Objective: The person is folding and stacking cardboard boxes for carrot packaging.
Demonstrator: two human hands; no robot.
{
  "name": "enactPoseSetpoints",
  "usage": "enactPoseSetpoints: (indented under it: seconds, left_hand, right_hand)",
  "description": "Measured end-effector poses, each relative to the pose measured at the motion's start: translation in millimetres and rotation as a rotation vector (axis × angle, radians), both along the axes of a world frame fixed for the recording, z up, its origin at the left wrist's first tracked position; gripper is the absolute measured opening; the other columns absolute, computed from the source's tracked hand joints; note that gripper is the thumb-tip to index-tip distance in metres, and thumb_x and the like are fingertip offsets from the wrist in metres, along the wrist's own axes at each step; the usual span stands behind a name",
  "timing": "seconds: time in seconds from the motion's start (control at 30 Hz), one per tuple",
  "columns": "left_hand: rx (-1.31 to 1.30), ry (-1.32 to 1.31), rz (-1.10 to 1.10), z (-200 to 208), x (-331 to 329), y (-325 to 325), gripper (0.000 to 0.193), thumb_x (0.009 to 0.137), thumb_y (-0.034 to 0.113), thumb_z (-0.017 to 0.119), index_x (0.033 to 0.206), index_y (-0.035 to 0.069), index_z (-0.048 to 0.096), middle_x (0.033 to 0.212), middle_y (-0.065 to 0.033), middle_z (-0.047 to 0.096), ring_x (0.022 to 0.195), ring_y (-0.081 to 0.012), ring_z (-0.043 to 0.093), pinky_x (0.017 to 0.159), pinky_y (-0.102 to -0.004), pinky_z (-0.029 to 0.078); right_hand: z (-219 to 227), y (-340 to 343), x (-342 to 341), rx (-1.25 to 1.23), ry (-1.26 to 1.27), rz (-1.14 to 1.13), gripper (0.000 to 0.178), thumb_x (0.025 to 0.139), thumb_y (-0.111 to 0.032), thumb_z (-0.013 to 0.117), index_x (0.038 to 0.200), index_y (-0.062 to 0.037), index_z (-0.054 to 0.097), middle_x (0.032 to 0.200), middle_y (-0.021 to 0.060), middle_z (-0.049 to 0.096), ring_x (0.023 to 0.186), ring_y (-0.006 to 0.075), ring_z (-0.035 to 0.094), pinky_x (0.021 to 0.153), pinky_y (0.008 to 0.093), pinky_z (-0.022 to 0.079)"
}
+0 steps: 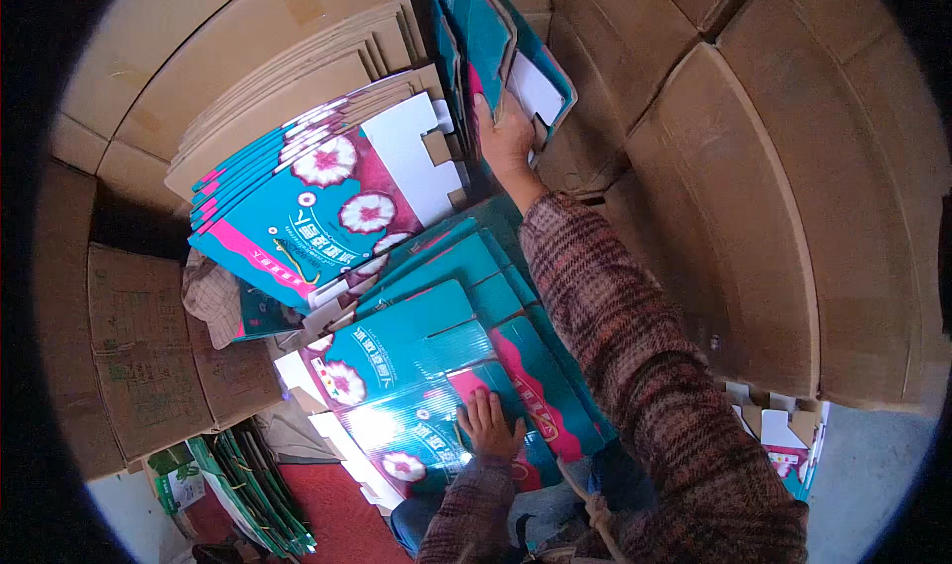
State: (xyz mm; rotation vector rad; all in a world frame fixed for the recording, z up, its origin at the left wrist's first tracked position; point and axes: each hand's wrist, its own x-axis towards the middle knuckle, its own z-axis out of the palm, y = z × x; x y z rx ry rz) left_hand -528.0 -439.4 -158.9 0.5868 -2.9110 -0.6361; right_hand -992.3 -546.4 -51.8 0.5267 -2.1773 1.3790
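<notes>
My right hand (508, 140) reaches far forward and grips the edge of a folded teal carton (486, 44) that stands upright among others. My left hand (488, 427) lies with fingers spread on the top of a flat teal and pink printed carton (397, 420), part of an overlapping pile across my lap. Beyond that pile leans a stack of flattened printed cartons (297, 202), with white flaps at its right end and brown insides showing behind. The right thumb and some fingertips are partly hidden by the carton.
Large brown cardboard boxes (714, 187) wall in the right side, and more brown boxes (139, 346) stand at the left. Green folded cartons (253, 490) lie at lower left beside a red surface (332, 509). Further printed cartons (788, 440) sit at lower right on a grey floor (873, 465).
</notes>
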Motion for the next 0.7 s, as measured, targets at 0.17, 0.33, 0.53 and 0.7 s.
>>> enactPoseSetpoints:
  seconds: [0.17, 0.33, 0.53, 0.7]
  left_hand:
    - [-0.031, 0.054, -0.007, -6.0, 1.2, -0.7, 0.075, 0.071, 0.042, 0.064, 0.128, -0.002, 0.045, 0.138, -0.0236, 0.04, 0.127, -0.0419, 0.036, 0.104, -0.0653, 0.02]
    - [-0.024, 0.026, 0.002, -4.4, 1.0, 1.1, 0.073, 0.072, 0.041, 0.064, 0.127, -0.002, 0.046, 0.138, -0.024, 0.04, 0.128, -0.0422, 0.036, 0.104, -0.0652, 0.02]
    - [-0.009, 0.054, 0.012, -1.0, -1.4, 2.4, 0.07, 0.072, 0.041, 0.063, 0.125, -0.003, 0.047, 0.136, -0.0245, 0.041, 0.127, -0.0428, 0.036, 0.105, -0.0649, 0.02]
    - [0.011, 0.035, 0.018, 1.5, 1.6, 0.3, 0.069, 0.072, 0.041, 0.063, 0.124, -0.003, 0.048, 0.135, -0.0244, 0.042, 0.126, -0.0426, 0.038, 0.104, -0.065, 0.021]
  right_hand:
    - [-6.6, 6.0, 15.4, -0.054, 0.102, 0.023, 0.021, 0.09, -0.025, 0.057, 0.094, -0.0048, 0.06, 0.086, 0.0151, 0.061, 0.079, 0.0378, 0.059, 0.066, 0.0455, 0.046]
    - [2.7, 10.3, 18.8, -0.014, 0.09, 0.063, 0.018, 0.089, -0.021, 0.059, 0.094, -0.0041, 0.062, 0.084, 0.0161, 0.062, 0.077, 0.0369, 0.06, 0.066, 0.0447, 0.047]
    - [25.9, 5.0, -6.8, -0.144, 0.264, -0.075, 0.017, 0.087, -0.019, 0.06, 0.089, -0.0029, 0.062, 0.08, 0.0172, 0.061, 0.074, 0.0383, 0.059, 0.063, 0.0453, 0.046]
    - [22.5, 6.0, -15.3, -0.05, 0.214, -0.171, 0.017, 0.087, -0.018, 0.06, 0.092, -0.0021, 0.061, 0.08, 0.0179, 0.061, 0.071, 0.0404, 0.058, 0.063, 0.048, 0.046]
